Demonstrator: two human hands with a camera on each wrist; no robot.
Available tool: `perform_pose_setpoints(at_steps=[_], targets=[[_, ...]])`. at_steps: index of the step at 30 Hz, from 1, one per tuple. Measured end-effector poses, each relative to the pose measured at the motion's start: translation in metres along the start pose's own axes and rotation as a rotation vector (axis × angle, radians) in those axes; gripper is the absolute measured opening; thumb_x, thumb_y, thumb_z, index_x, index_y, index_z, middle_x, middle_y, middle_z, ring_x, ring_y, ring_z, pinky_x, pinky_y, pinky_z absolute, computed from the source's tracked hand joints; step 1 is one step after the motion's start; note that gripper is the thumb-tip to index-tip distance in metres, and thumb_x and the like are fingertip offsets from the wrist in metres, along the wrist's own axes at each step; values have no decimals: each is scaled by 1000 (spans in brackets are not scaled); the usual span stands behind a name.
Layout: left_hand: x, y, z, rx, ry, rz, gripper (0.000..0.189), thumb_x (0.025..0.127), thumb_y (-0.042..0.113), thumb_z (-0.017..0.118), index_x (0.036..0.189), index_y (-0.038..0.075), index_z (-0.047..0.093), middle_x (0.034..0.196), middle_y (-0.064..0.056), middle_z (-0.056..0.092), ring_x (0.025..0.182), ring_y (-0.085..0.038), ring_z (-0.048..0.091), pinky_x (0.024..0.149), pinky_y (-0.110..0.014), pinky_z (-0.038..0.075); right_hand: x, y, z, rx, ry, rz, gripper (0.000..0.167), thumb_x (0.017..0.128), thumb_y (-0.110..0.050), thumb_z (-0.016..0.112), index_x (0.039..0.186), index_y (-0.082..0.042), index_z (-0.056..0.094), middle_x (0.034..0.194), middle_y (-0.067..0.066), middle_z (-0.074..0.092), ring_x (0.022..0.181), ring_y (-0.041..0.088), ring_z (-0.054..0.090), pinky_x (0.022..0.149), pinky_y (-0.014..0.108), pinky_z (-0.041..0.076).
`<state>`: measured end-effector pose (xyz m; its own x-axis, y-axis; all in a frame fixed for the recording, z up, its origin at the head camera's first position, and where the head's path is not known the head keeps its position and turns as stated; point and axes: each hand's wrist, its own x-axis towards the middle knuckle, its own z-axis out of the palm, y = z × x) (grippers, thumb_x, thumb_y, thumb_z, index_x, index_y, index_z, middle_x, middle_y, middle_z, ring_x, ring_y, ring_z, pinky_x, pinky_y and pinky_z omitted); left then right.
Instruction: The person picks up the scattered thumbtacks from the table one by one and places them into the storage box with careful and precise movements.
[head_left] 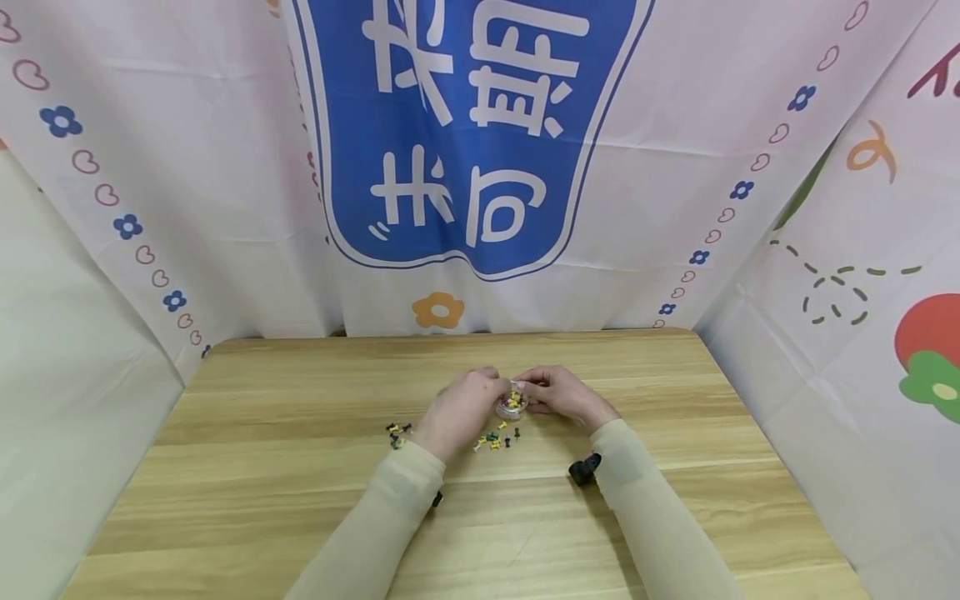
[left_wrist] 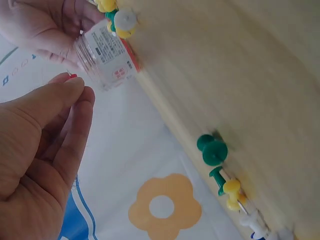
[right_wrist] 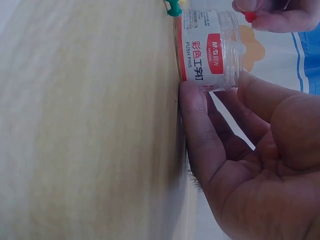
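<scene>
L fingers (left_wrist: 75, 122) pinch red pin (left_wrist: 73, 76), part hidden; R fingers (right_wrist: 200, 125) hold rd clr plastic jar (right_wrist: 209, 50) on woodgrain counter (head_left: 247, 483).

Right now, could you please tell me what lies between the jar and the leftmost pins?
In the head view, the left hand crosses that stretch, hiding part of the table.

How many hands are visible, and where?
2: the left hand pinches a red push pin near the mouth of the clear jar; the right hand holds that jar.
</scene>
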<state>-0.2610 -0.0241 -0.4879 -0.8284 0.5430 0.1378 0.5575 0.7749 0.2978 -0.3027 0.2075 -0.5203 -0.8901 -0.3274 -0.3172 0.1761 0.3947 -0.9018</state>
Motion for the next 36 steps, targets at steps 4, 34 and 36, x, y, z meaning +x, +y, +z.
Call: perform_pose_setpoints(at_steps=[4, 34, 36], targets=[[0, 2, 2, 15, -6, 4, 24, 107, 3, 82, 127, 15, 87, 129, -7, 83, 117, -26, 84, 104, -40, 72, 0, 0, 0, -5, 1, -5, 37, 122, -18, 66, 153, 1, 73, 156, 26, 70, 129, 28, 78, 111, 37, 70], [-10, -2, -11, 61, -246, 98, 15, 114, 18, 78, 116, 23, 92, 97, 4, 83, 79, -9, 67, 75, -30, 64, 1, 2, 0, 34, -14, -2, 38, 122, -15, 64, 154, 4, 71, 154, 29, 70, 128, 29, 79, 112, 38, 69], [-10, -2, -8, 55, -243, 96, 17, 115, 19, 75, 114, 23, 91, 94, 5, 80, 77, -8, 63, 72, -28, 61, 1, 1, 0, 50, -18, 5, 38, 122, -14, 64, 154, 5, 70, 155, 29, 69, 129, 29, 78, 112, 37, 69]])
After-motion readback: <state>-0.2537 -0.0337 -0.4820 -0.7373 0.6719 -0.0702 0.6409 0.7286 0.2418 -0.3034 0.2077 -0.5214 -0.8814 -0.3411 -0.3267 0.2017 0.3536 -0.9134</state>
